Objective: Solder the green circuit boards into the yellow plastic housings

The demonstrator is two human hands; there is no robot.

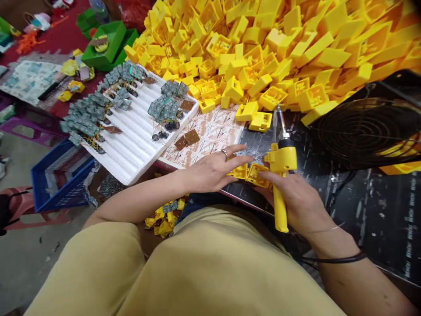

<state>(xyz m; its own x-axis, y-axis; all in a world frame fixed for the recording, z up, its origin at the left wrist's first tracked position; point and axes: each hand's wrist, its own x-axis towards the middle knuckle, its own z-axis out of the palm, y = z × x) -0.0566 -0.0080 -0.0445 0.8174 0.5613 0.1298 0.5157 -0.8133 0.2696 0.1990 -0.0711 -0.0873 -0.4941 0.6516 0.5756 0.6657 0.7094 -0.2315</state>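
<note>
My right hand is closed around a yellow soldering gun, its metal tip pointing away from me. The thumb of that hand reaches onto an opened yellow plastic case at the table's near edge. My left hand, wearing a ring, grips the left half of this case between thumb and fingers, with two fingers stretched over it. Small parts inside the case are too small to make out. Just beyond lie two more yellow cases.
A heap of yellow cases covers the table's back. On the left, a white foam tray bears wired green circuit boards. Brown boards lie beside it. A black fan stands at right. A blue crate sits lower left.
</note>
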